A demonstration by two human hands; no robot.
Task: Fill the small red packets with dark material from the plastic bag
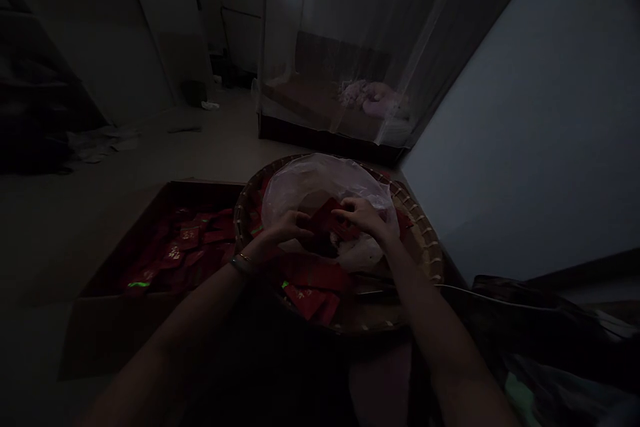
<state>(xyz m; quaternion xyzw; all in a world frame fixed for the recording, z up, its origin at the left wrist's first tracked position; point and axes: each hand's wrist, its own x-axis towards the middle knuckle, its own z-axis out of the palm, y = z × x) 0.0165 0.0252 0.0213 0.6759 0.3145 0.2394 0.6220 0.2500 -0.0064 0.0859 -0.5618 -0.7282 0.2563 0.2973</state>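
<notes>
The scene is very dim. A small red packet [326, 215] is held up over the open mouth of a translucent plastic bag [320, 177]. My right hand [364, 215] pinches its right edge between thumb and fingers. On the packet's left side, the curled fingers of my left hand [290, 225] grip it, though the fingertips are hard to make out. Beneath the hands, the bag lies in a round woven basket [431, 250] with more red inside. Red packets with gold lettering [313, 300] lie at the basket's near edge.
A cardboard box [120, 320] full of red packets [190, 235] stands left of the basket. Behind is a bed under a mosquito net [345, 100]. A pale wall [540, 113] rises at the right. A thin white cord [480, 293] runs right from the basket.
</notes>
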